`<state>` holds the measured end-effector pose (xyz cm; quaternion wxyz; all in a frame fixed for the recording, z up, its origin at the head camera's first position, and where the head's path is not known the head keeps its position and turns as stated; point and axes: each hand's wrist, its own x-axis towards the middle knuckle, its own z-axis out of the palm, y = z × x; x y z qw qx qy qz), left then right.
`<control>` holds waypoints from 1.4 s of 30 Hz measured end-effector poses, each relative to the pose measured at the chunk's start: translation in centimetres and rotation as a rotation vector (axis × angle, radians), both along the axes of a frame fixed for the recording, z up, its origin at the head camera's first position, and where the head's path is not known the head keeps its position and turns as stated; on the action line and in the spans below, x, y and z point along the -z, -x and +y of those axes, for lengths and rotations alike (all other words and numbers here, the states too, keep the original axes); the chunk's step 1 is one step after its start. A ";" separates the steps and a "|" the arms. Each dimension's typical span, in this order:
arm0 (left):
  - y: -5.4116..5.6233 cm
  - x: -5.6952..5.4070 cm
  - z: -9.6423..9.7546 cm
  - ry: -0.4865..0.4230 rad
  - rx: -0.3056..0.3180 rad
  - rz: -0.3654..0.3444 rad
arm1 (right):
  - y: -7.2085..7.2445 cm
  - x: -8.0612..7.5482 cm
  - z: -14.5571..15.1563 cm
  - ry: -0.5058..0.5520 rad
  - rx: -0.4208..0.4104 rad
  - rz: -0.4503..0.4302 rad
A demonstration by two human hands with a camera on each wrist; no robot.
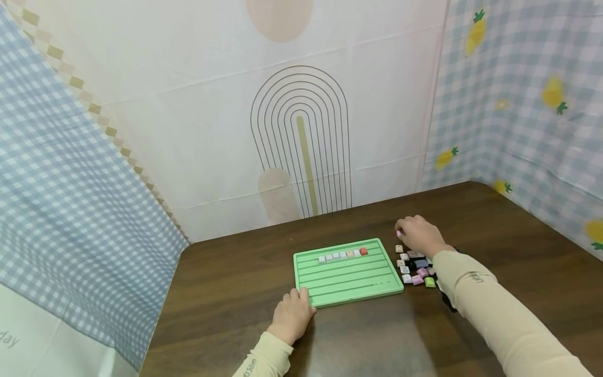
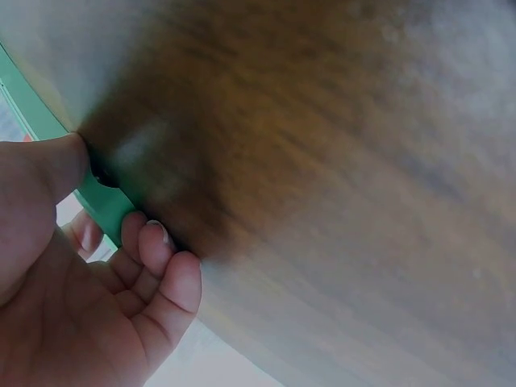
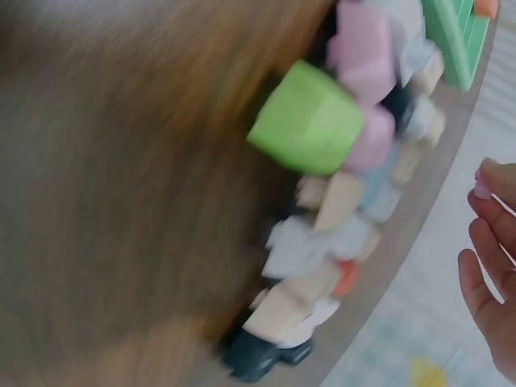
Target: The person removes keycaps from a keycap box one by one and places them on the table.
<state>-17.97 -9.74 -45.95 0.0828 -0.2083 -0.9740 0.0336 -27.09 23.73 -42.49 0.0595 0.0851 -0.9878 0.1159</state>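
A light green grooved board (image 1: 346,283) lies on the table, with a row of pale keycaps (image 1: 336,256) along its upper part and a red keycap (image 1: 364,251) at the right end of that row. My left hand (image 1: 292,313) grips the board's near left corner, thumb on the front edge and fingers round the left side. Beyond the loose keycaps, my right hand (image 1: 421,234) pinches a small pink keycap (image 3: 482,185) between thumb and forefinger, raised off the table. The other fingers of that hand are loosely bent.
Right of the board sits a cluster of loose keycaps (image 1: 417,264) in white, beige, pink, blue and black, partly hidden by the right sleeve. A bright green keycap (image 3: 306,117) lies at its near side. Behind the brown table (image 1: 226,283) hang patterned cloths (image 1: 198,131).
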 end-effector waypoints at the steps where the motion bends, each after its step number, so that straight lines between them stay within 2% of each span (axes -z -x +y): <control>1: 0.0 -0.2 0.0 0.002 -0.001 -0.004 | 0.0 0.1 0.4 -0.007 0.001 -0.010; 9: 0.0 -0.3 0.0 -0.007 0.002 -0.027 | -0.1 1.3 1.5 -0.007 0.004 -0.133; 14: -0.1 -0.4 0.1 -0.017 0.000 -0.049 | -0.1 1.5 1.3 0.015 0.014 -0.208; 18: 0.0 -0.4 0.1 -0.027 -0.007 -0.082 | -0.3 1.5 1.2 0.033 0.022 -0.226; 24: 0.0 -0.4 0.1 -0.020 -0.014 -0.096 | -0.3 1.4 1.4 0.039 0.030 -0.234; 32: 0.0 -0.4 0.0 -0.007 -0.008 -0.018 | -0.1 0.0 1.4 0.038 0.015 -0.220; 37: 0.0 -0.5 0.0 -0.009 -0.022 -0.024 | -0.1 -0.8 0.3 0.031 -0.016 -0.169; 42: -0.1 -0.4 0.1 -0.015 -0.022 -0.043 | -0.3 -0.8 -1.9 0.028 -0.075 -0.114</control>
